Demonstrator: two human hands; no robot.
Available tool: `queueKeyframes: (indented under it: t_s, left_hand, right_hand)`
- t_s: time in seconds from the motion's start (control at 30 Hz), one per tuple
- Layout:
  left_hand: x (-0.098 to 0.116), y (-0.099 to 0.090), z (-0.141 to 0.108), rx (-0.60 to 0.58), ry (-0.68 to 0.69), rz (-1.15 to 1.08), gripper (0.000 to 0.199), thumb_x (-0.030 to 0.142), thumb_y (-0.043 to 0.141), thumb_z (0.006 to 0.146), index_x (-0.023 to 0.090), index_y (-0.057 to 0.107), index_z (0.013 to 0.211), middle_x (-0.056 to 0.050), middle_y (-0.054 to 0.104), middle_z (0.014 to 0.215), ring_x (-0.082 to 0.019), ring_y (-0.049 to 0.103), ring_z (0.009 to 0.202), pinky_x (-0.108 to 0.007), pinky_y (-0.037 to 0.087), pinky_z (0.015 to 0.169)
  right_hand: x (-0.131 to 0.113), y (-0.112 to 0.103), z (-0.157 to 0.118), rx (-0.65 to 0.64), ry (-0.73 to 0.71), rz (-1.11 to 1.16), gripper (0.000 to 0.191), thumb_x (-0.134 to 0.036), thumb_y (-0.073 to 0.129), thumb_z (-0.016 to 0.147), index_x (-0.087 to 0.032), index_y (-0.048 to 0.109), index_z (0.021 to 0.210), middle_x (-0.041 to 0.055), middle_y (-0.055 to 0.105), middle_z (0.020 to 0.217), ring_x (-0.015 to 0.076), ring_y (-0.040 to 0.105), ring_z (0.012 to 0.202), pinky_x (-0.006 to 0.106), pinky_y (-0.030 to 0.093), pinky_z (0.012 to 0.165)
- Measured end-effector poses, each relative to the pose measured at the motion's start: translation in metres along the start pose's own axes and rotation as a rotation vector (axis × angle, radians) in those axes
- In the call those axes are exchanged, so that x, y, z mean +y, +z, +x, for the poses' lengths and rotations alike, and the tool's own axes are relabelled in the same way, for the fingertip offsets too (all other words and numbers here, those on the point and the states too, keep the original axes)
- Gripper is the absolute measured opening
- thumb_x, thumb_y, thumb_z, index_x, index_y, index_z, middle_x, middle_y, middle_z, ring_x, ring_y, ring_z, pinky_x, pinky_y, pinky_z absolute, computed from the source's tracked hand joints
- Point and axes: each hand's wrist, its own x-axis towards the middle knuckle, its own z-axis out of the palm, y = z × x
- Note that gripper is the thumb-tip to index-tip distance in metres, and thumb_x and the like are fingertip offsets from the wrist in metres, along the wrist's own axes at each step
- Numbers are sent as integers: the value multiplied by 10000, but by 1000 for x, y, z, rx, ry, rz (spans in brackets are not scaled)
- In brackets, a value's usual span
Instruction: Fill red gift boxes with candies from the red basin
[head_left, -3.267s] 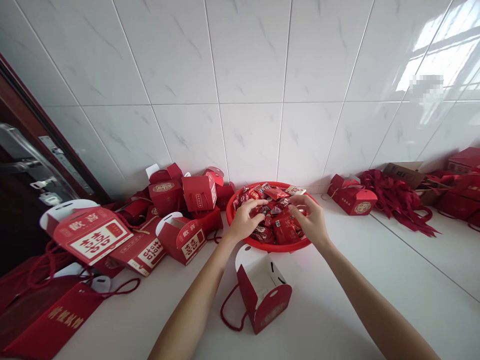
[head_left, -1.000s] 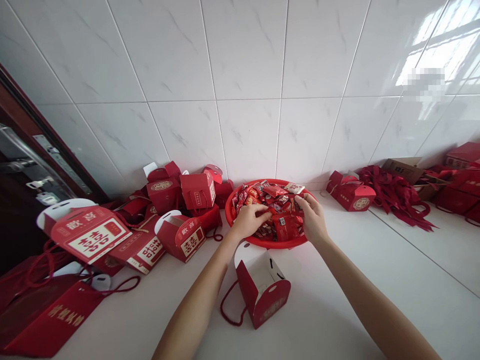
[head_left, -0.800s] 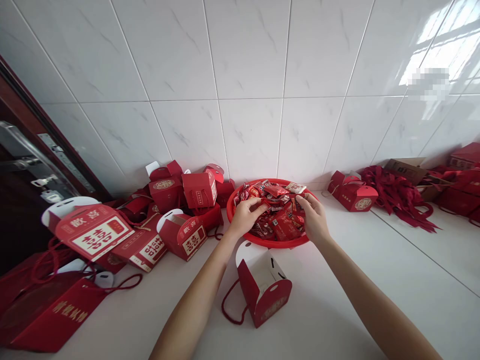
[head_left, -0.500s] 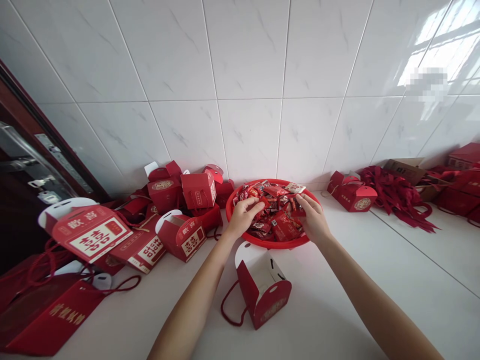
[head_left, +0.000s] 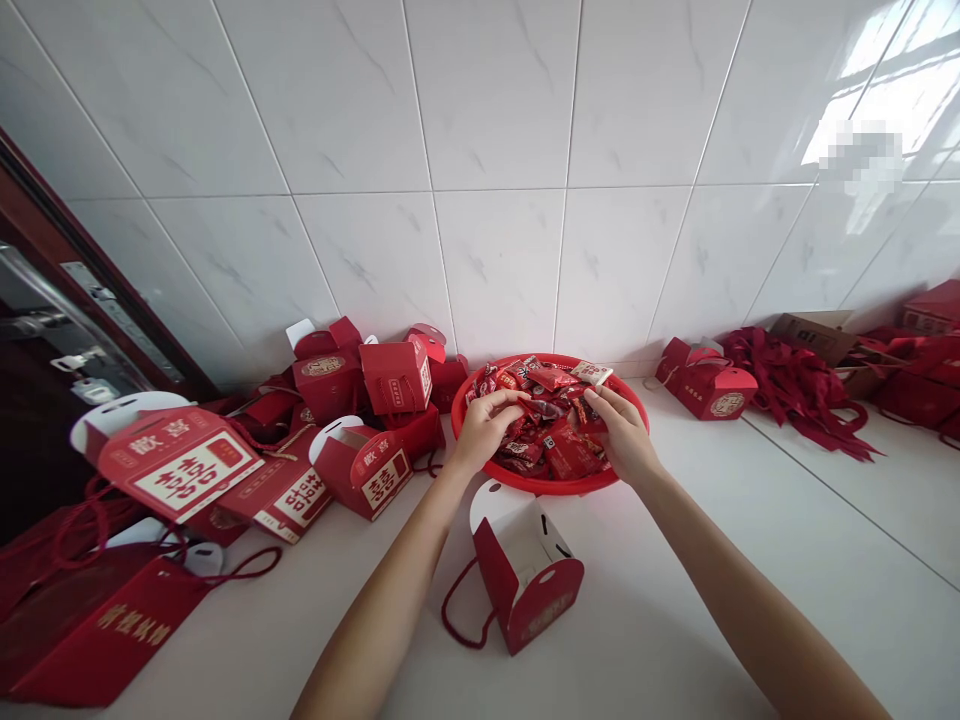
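A red plastic basin (head_left: 551, 487) heaped with wrapped candies (head_left: 570, 450) stands against the tiled wall. Over its left side my left hand (head_left: 484, 430) is closed, thumb and fingers pinching a red wrapped candy (head_left: 529, 405). My right hand (head_left: 624, 432) reaches in over the right side, its fingers drawn together among the wrappers; what they grip, if anything, is hidden. Between my forearms, in front of the basin, sits an open red gift box (head_left: 529, 590) with a white inside and a dark red cord handle lying to its left.
Several red gift boxes (head_left: 375, 470) crowd the left side, some with cord loops. At the right stand another red box (head_left: 709, 385), a heap of dark red ribbons (head_left: 795, 385) and a brown carton (head_left: 814, 338). A door frame (head_left: 90, 270) borders the far left.
Both hands have shifted only slightly within the basin; the right fingertips have moved a little left and inward. The view has tilted slightly. The open box has stayed in place.
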Motion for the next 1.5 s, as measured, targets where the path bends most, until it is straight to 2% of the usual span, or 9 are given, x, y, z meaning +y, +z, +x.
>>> queueKeyframes:
  t_s: [0.23,0.5,0.7,0.8,0.87,1.03,1.1,1.3,1.5]
  left_hand:
    - [-1,1,0,42,9,48,263,268,589,864,171,754,1044,-72,761,1066,-245,695,1058,-380,543,975]
    - [4,6,-5,-242,81,294,219,282,685,831,185,756,1015,-56,777,1029,-224,712,961,-339,555,900]
    - [12,8,-5,-335,84,616,242,225,689,810,212,764,1040,-40,779,1079,-229,710,1010,-315,543,914]
    - [16,11,4,-344,71,734,244,216,668,819,214,765,1043,-56,775,1064,-260,701,1027,-378,507,995]
    - [18,17,14,-348,78,792,298,163,652,808,207,753,1084,-85,751,1125,-289,672,1099,-427,457,1061]
    - [20,34,43,-373,82,903,692,18,702,654,233,645,1309,-155,560,1427,-405,482,1350,-551,382,1109]
    - [17,38,51,-378,70,913,661,31,720,651,240,663,1276,-160,587,1387,-419,475,1347,-567,398,1089]
    - [11,34,53,-330,98,779,131,157,640,830,223,751,856,-96,745,1048,-309,635,1137,-408,470,1009]
    - [3,18,41,-92,121,431,326,373,479,958,176,738,941,-72,754,902,-245,679,897,-333,505,850]
  right_hand:
    - [2,-1,1,6,-2,3,382,-550,839,631,-237,714,810,1,662,631,195,600,581,320,482,534]
    - [1,1,3,280,-192,91,294,-481,784,671,-237,622,691,-33,602,632,144,534,585,280,460,557]
    - [8,-2,8,436,-256,114,374,-514,734,711,-248,475,666,-55,525,617,129,502,576,257,442,532]
    - [9,-3,9,424,-241,112,354,-498,711,717,-249,462,683,-55,531,636,130,513,587,252,443,533]
    - [8,-3,9,399,-219,122,307,-459,705,706,-248,483,689,-54,541,641,129,511,587,250,438,529]
    - [5,-1,7,375,-181,189,209,-353,717,657,-237,544,677,-55,564,656,115,501,594,237,428,540]
    - [4,0,6,361,-186,183,196,-352,713,659,-239,554,682,-53,570,664,119,502,600,243,432,550]
    - [3,1,5,333,-176,168,207,-355,710,651,-238,539,645,-56,537,616,117,462,572,240,399,524]
    - [5,-1,6,284,-200,134,174,-355,665,680,-238,537,669,-42,571,649,130,491,586,252,419,538]
